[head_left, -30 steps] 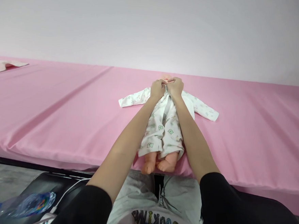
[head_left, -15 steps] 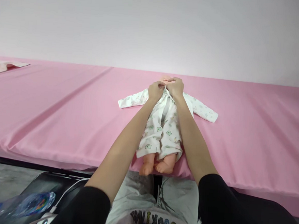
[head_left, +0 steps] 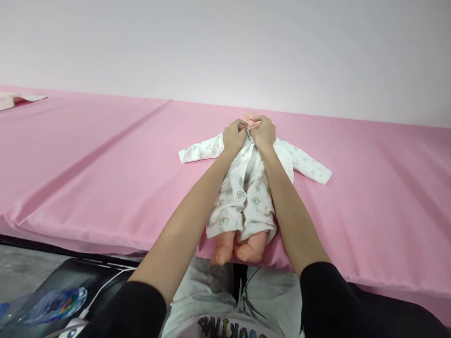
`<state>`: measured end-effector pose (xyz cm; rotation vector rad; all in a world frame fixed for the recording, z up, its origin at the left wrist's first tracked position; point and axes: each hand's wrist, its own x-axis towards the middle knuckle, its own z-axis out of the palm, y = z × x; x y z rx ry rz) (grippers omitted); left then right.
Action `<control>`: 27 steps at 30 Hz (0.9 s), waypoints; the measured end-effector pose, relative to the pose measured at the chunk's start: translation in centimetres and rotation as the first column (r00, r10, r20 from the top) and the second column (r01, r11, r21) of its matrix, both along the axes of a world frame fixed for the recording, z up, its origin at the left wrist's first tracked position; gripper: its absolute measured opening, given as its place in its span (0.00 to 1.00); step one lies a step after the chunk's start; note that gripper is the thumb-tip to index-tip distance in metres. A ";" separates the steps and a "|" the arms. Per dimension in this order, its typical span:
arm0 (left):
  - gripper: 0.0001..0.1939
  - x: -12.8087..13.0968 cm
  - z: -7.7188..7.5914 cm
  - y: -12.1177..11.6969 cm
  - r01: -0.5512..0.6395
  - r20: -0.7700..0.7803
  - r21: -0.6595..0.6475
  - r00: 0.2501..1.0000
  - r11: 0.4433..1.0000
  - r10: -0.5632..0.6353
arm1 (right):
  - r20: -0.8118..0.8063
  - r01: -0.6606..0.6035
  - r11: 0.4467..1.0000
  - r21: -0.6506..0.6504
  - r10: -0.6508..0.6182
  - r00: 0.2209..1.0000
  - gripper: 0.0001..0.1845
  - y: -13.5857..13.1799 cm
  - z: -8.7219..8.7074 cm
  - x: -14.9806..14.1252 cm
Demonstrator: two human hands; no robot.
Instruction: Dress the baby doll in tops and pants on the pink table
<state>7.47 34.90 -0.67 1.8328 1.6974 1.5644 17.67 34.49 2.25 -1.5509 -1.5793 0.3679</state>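
Note:
A baby doll (head_left: 224, 247) lies on its back with its bare feet toward me at the table's front edge. It wears a white printed baby outfit (head_left: 259, 202) with long sleeves spread to both sides. My left hand (head_left: 235, 134) and my right hand (head_left: 263, 132) meet at the neck of the outfit, just below the doll's head. The fingers of each are bent in a pinch on the neckline cloth. Between the hands the front of the outfit parts, and a grey strip shows lower down. Most of the doll's head is hidden behind my hands.
A pink cloth (head_left: 112, 181) covers the table, which meets a white wall (head_left: 234, 41). A pale folded fabric (head_left: 6, 102) lies at the far left. Below the table's edge at left, a plastic bottle (head_left: 42, 305) and a white cable (head_left: 101, 289) rest on a black chair.
My fingers have shifted slightly at the neckline, and the right hand has moved a little up and left. The doll and its outfit lie as before.

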 end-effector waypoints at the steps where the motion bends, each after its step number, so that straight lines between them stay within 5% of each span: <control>1: 0.09 0.0 0.1 -0.1 -0.006 0.005 -0.009 1.000 1.000 0.006 | 0.010 0.000 1.000 0.002 0.000 1.000 0.20 0.0 0.0 0.0; 13: 0.13 -0.7 -0.1 0.6 0.087 0.179 -0.144 0.982 0.986 -0.060 | 0.076 -0.034 0.999 0.011 0.033 0.997 0.15 0.3 -0.4 0.2; 27: 0.09 -0.3 0.4 0.3 0.019 0.072 -0.176 0.997 0.984 -0.007 | 0.124 -0.067 0.996 -0.064 0.075 0.989 0.22 -0.1 0.0 0.5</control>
